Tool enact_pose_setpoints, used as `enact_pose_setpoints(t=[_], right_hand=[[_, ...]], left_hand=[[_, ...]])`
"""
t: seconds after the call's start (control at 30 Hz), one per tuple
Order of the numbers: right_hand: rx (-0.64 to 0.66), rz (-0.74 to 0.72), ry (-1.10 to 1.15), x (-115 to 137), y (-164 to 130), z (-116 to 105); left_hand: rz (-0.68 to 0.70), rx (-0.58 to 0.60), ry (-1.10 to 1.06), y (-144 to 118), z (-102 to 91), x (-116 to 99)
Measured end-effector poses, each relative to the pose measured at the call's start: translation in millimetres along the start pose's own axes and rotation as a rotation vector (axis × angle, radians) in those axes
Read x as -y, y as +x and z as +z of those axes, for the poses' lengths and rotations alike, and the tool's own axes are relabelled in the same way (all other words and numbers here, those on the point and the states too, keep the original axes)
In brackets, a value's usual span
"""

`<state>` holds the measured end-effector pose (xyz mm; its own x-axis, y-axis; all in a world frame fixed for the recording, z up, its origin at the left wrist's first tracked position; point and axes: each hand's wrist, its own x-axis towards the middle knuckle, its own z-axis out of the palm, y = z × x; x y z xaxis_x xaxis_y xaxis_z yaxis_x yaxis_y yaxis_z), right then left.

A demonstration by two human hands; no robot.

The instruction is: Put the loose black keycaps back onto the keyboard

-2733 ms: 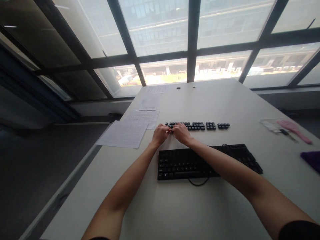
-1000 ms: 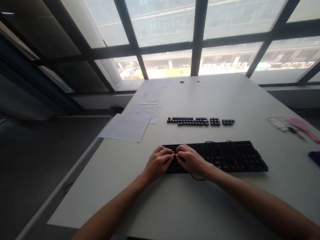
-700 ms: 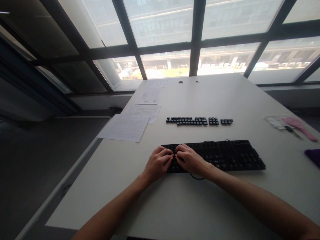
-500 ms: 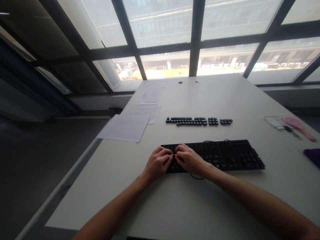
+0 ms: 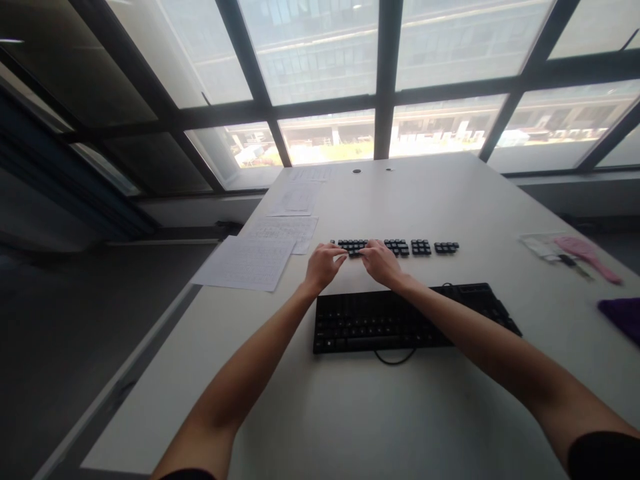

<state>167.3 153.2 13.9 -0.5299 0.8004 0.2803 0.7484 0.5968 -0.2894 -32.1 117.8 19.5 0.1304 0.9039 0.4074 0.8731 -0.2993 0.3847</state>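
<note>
Keycaps [image 5: 395,248], small black squarish pieces, lie in a loose row on the smooth white table [image 5: 425,413] beyond the flat black keyboard [image 5: 410,320]. Printed paper sheets [image 5: 245,263] lie left. Left hand [image 5: 324,265] and right hand [image 5: 381,262], fingers curled, reach the row's left end; any grip cannot be made out. A pink brush [image 5: 587,257] lies far right.

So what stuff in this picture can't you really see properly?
- Head view: what the left hand and right hand pinch is covered by their own fingers.
- The loose keycaps are too small for their letters to be read.
- The keyboard is partly covered by the right forearm.
- The print on the paper sheets is too small to read.
- The purple thing is cut off by the right edge.
</note>
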Motion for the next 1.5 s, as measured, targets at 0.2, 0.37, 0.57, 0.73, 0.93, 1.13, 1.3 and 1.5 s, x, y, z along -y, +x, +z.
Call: enact_pose_setpoints(t=[0.2, 0.37, 0.57, 0.73, 0.93, 1.13, 1.3, 1.5], right_hand=[[0.050, -0.075, -0.104, -3.7, 22.9, 11.8], [0.056, -0.120, -0.094, -5.9, 23.1, 17.9], [0.038, -0.186, 0.033, -4.8, 19.8, 17.6], [-0.040, -0.163, 0.191, 4.5, -13.9, 2.8], [-0.061, -0.129, 0.590, 24.2, -87.8, -13.8], [-0.030, -0.165, 0.674, 31.1, -114.2, -7.2], [-0.042, -0.210, 0.630, 31.1, -113.9, -5.3], [-0.030, -0.314, 0.537, 34.0, -113.8, -9.0]], left_hand=[[0.002, 0.050, 0.039, 28.3, 32.3, 1.2], [-0.006, 0.075, 0.033, 24.8, 36.8, 3.1], [-0.049, 0.068, -0.009, 12.6, 27.2, 3.9], [-0.081, 0.042, -0.148, -32.9, -3.8, -16.0], [-0.124, 0.117, -0.447, -98.4, -27.2, -52.5], [-0.091, 0.141, -0.439, -109.7, -22.7, -61.0], [-0.044, 0.128, -0.399, -112.5, -21.1, -56.4], [0.092, 0.087, -0.296, -117.7, -17.4, -55.0]])
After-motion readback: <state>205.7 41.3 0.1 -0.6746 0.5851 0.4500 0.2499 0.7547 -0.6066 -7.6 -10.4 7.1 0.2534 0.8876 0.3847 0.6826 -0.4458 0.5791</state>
